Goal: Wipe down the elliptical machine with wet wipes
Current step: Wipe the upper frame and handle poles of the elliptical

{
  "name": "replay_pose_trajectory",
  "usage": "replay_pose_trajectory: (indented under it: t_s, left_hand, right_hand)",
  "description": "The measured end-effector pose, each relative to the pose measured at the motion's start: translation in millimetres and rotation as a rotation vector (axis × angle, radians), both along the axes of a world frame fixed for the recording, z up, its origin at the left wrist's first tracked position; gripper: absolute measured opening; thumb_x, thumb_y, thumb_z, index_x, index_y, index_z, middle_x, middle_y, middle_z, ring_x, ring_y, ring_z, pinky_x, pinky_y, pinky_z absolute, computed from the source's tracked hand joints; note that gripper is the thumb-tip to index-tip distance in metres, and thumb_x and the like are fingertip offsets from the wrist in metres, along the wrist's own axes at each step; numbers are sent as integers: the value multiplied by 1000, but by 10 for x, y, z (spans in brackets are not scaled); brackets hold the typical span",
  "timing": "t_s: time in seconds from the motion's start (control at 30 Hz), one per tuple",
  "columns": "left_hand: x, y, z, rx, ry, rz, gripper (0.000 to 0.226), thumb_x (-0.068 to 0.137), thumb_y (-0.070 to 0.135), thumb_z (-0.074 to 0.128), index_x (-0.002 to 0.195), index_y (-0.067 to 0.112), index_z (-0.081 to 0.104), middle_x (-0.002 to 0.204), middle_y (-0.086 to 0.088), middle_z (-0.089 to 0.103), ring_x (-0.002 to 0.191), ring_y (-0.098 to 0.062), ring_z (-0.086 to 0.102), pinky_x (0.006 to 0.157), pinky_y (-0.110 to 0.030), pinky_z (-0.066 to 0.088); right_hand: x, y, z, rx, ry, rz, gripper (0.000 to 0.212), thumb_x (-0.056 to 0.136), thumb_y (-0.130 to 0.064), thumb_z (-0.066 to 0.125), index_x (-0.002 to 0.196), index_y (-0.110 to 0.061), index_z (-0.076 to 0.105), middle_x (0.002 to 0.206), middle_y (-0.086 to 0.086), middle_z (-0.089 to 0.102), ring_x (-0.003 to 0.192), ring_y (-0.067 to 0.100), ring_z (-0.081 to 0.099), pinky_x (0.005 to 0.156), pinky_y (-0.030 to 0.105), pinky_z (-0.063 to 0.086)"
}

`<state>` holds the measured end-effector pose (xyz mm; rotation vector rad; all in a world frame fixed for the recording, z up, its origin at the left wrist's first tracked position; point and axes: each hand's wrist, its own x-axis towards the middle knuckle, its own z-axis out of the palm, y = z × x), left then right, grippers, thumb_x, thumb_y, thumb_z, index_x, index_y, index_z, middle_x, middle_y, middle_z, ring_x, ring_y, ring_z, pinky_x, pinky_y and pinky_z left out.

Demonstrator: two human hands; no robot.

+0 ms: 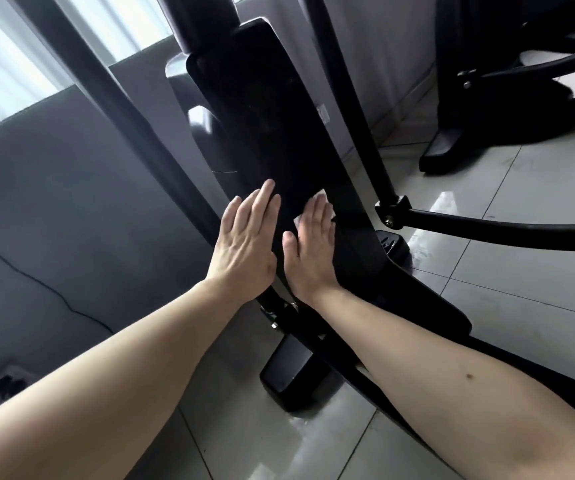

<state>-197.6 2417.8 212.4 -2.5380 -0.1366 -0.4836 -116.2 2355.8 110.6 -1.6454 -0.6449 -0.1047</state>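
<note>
Grey wall [54, 202] fills the left of the view, with a dark upright bar [119, 98] of the machine slanting across it.

Next comes the left hand [244, 237]. It is released, fingers straight and together, lying flat on the left edge of the housing [262, 116] and holding nothing. It appears to serve as a brace.

The housing is the black, glossy central shroud of the elliptical. Its long axis runs from the lower right near the person up and away toward the top centre. Faint smears and a thin pale scratch show on its face.

Just right of the left hand, the right hand [314, 244] is also flat, with straight fingers pressing the wet wipe [320, 195] onto the housing. The wipe is white and thin and almost wholly covered by the palm. Only 1 corner shows beyond the fingertips, and an edge shows beside the thumb.

Judgement: of the 2 hands, the right governs the wipe, and most of the housing's length lies ahead of its fingertips, up that long axis. The coming stroke would therefore run upward along the shroud.

Further right, a bolted pivot joint [391, 209] stands over the pale tiled floor [521, 289]. A second machine [487, 98] sits at the upper right, well apart.
</note>
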Motion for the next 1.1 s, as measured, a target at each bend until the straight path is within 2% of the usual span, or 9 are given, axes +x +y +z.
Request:
replay_pose_trajectory:
  t_s: [0.07, 0.27, 0.37, 0.47, 0.63, 0.77, 0.83, 0.93, 1.1]
  left_hand:
    - [3, -8, -56, 10, 18, 17, 90, 77, 13, 66, 157, 5, 27, 170, -9, 5, 155, -24, 11, 128, -43, 4]
    - [25, -125, -292, 41, 76, 17, 87, 79, 13, 61, 159, 6, 24, 170, -9, 0, 157, -24, 1, 128, -47, 2]
    - [80, -181, -393, 84, 118, 1, 85, 83, 16, 57, 159, 6, 22, 170, -9, 1, 158, -24, -2, 127, -49, 1]
    - [149, -213, -480, 123, 157, -6, 82, 85, 20, 54, 159, 5, 22, 170, -10, 3, 157, -24, -4, 127, -49, -3]
    - [246, -169, -563, 170, 155, 3, 81, 83, 21, 54, 157, 1, 28, 169, -13, 13, 158, -27, 2, 127, -52, 4]
    - [272, -197, -627, 209, 182, 51, 84, 85, 21, 49, 160, 2, 16, 170, -13, 1, 157, -29, -9, 126, -53, -3]
    - [284, -250, -662, 214, 175, 69, 84, 87, 20, 47, 161, 2, 12, 170, -13, -2, 157, -29, -11, 126, -54, -6]
    - [315, -307, -699, 207, 173, 73, 81, 88, 20, 45, 161, 2, 14, 170, -14, -1, 157, -28, -10, 125, -54, -9]
    - [356, -352, -764, 193, 201, 58, 76, 90, 22, 44, 159, 1, 21, 170, -14, 6, 157, -27, -7, 125, -55, -10]
  right_hand:
    - [-3, -11, -245, -61, 83, -30, 78, 101, -42, 22, 160, -13, -21, 166, 3, -32, 153, 18, -29, 125, 35, -16]
    - [130, -276, -1001, -334, 620, -3, 81, 102, -19, 42, 160, -1, -12, 169, 17, -16, 158, 29, -8, 127, 41, 2]
    - [201, -291, -869, -248, 555, 5, 83, 99, -7, 44, 158, 2, -13, 168, 19, -17, 157, 26, -13, 128, 36, -3]
    - [277, -282, -524, 20, 346, 42, 94, 90, 10, 42, 161, -9, -16, 170, 2, -17, 152, 7, -19, 125, 28, -12]
    - [478, -222, -461, 20, 75, 9, 98, 84, 15, 40, 161, -10, -16, 170, 1, -19, 155, 15, -21, 126, 31, -11]
    - [472, -223, -956, -53, 320, -136, 98, 87, 14, 47, 162, -8, -11, 171, 6, -10, 158, 20, -10, 128, 33, -4]
    - [525, -318, -1233, -202, 484, -153, 95, 87, 8, 49, 161, -3, -9, 171, 12, -7, 158, 26, -6, 128, 37, -1]
    - [588, -418, -1312, -406, 565, -78, 90, 91, -1, 48, 159, 2, -10, 170, 17, -9, 157, 31, -7, 128, 39, 0]
    - [572, -358, -698, -9, 355, 44, 100, 83, 17, 40, 160, -11, -18, 168, 2, -24, 151, 12, -26, 124, 31, -14]
